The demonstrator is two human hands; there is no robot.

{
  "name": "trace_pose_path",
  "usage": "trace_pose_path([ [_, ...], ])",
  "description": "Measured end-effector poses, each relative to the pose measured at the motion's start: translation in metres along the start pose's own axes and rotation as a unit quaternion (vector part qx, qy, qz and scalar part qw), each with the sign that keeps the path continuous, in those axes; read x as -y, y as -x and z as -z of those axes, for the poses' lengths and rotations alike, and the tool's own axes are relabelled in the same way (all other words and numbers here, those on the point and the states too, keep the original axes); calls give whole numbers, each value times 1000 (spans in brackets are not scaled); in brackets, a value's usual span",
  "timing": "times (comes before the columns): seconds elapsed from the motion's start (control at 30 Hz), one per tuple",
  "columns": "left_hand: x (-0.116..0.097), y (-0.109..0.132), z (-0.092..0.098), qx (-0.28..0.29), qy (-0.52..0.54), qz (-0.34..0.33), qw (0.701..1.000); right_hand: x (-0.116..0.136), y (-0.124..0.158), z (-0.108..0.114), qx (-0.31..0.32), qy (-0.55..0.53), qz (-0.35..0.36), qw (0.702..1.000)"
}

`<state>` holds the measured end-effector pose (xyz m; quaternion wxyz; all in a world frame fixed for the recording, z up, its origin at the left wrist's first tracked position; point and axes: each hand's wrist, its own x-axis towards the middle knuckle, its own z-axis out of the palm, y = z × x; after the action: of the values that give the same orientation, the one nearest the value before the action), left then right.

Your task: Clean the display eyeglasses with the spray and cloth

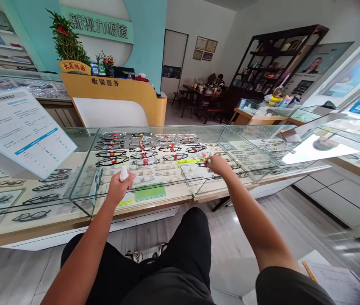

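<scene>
My left hand [120, 186] is closed around a small white bottle [123, 173] with its narrow top pointing up, just above the front of the glass counter. My right hand [219, 165] reaches to the counter top, its fingers pinched at a dark pair of eyeglasses [202, 163] with a red tag; the fingers partly cover the frame. Rows of eyeglasses [171, 149], many with red tags at the bridge, lie on the glass between and beyond my hands. A bright yellow-green strip [186, 162] lies left of my right hand.
The glass display counter [180, 186] holds more eyeglasses and a green sheet [150, 191] inside. A printed sign [24, 127] stands at the left. Behind are a cashier desk [157, 103], a dark shelf [270, 55] and a person [220, 80] seated at a table. Papers [335, 275] lie at lower right.
</scene>
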<state>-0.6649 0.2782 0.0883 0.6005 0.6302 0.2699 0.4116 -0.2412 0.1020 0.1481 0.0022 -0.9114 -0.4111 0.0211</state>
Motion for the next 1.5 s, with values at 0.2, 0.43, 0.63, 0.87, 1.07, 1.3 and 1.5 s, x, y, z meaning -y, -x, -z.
trace_pose_path([
  [0.2, -3, 19, 43, -72, -68, -44, 994, -20, 28, 10, -32, -36, 34, 998],
  [0.43, -8, 7, 147, -239, -240, -65, 939, -15, 56, 21, -88, -142, 84, 982],
  [0.63, -20, -25, 184, -242, -344, -13, 907, 18, 68, 27, -119, -194, 144, 963],
  [0.87, -19, -64, 179, -234, -376, 15, 896, 35, 85, 30, -122, -214, 223, 943],
  [1.07, -14, -90, 184, -243, -419, 38, 874, 36, 101, 35, -141, -221, 262, 929],
  [1.3, -3, -102, 178, -210, -423, 58, 880, 45, 110, 38, -128, -225, 275, 926],
  [1.5, -7, -97, 169, -240, -409, 33, 880, 54, 113, 41, -131, -241, 274, 922],
])
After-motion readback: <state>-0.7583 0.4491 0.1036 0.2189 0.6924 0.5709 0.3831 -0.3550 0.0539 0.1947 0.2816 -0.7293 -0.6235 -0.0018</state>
